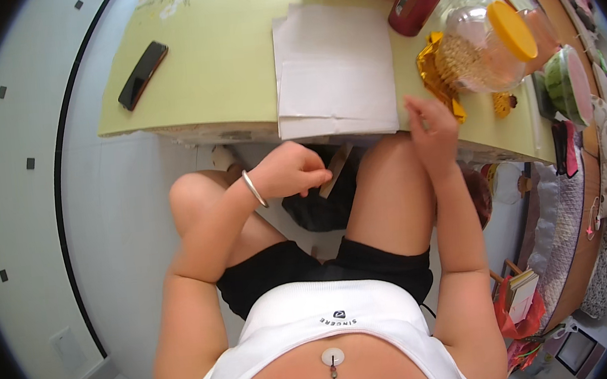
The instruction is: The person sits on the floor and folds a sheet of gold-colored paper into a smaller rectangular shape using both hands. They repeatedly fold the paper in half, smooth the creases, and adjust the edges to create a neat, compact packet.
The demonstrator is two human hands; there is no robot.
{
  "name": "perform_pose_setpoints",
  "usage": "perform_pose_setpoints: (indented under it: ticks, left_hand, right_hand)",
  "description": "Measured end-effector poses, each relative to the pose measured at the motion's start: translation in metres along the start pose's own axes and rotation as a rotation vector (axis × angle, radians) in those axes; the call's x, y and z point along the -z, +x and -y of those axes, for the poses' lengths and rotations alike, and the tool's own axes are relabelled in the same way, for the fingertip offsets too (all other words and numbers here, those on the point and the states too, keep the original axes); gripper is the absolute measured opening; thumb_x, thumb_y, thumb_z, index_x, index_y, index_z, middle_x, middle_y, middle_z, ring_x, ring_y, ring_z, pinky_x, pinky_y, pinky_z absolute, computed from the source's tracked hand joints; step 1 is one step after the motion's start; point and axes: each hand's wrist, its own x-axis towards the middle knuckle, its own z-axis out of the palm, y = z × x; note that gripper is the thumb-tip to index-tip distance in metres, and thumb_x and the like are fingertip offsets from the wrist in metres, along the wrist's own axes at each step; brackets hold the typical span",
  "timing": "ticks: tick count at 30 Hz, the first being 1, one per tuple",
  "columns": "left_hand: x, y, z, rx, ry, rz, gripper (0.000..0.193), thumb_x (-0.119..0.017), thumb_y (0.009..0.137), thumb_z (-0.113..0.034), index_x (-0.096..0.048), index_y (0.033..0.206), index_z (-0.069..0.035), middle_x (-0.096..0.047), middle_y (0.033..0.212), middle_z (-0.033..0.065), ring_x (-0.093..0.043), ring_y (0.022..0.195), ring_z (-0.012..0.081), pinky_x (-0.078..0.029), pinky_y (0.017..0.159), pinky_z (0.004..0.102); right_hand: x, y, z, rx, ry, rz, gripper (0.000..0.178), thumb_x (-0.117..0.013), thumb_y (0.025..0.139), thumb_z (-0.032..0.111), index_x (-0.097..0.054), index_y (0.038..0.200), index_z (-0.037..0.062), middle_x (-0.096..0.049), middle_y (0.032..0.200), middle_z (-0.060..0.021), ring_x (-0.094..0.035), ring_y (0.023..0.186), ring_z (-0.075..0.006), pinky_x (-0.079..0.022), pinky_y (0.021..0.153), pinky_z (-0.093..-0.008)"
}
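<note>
My left hand (291,170), with a silver bangle at its wrist, is raised over my lap just in front of the table edge. Its fingers are curled together. A flat tan strip (336,170) shows beside the fingertips; I cannot tell whether they touch it. At the table's front edge, my right hand (435,133) hangs above my knee with bent, closed fingers. What either hand holds, if anything, is hidden. Between and beyond both hands lies a stack of white paper sheets (335,62), slightly fanned and reaching over the table's front edge.
On the pale green table (225,58) lies a black phone (143,75) at left. At right stand a dark red bottle (417,3), a clear jar (469,53) with a yellow lid, gold foil (433,75) and a cut watermelon (564,87). Below right, a red bag (523,307) holds books.
</note>
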Motion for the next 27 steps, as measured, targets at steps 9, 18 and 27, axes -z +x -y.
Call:
perform_pose_setpoints:
  ticks: [9,18,27]
  left_hand:
    - [-0.061,0.122,0.193,0.049,0.82,0.257,0.039,-0.071,0.082,-0.031,-0.075,0.102,0.002,-0.073,0.098,0.0244,-0.069,0.094,0.0412,-0.055,0.085,0.0478]
    - [-0.162,0.176,0.189,0.269,0.446,-0.158,0.053,-0.069,0.085,-0.025,-0.056,0.129,0.001,-0.071,0.107,0.0267,-0.068,0.105,0.0413,-0.056,0.09,0.0469]
    - [-0.05,0.06,0.097,0.006,0.572,0.08,0.024,-0.058,0.092,-0.02,-0.068,0.091,0.002,-0.068,0.087,0.0264,-0.069,0.083,0.0398,-0.053,0.074,0.0488]
  right_hand:
    - [-0.012,0.015,-0.015,-0.028,0.028,-0.035,0.009,-0.071,0.089,0.006,-0.076,0.097,0.0049,-0.07,0.087,-0.0072,-0.065,0.075,-0.0195,-0.052,0.069,-0.0296]
    - [-0.008,0.013,-0.015,-0.02,0.035,-0.019,0.012,-0.072,0.084,0.004,-0.075,0.096,0.0064,-0.066,0.082,-0.0053,-0.063,0.069,-0.0176,-0.049,0.062,-0.0293]
    - [-0.006,0.011,-0.014,-0.027,0.136,0.02,0.012,-0.072,0.085,0.006,-0.075,0.097,0.0057,-0.066,0.084,-0.0057,-0.064,0.073,-0.017,-0.05,0.066,-0.0286]
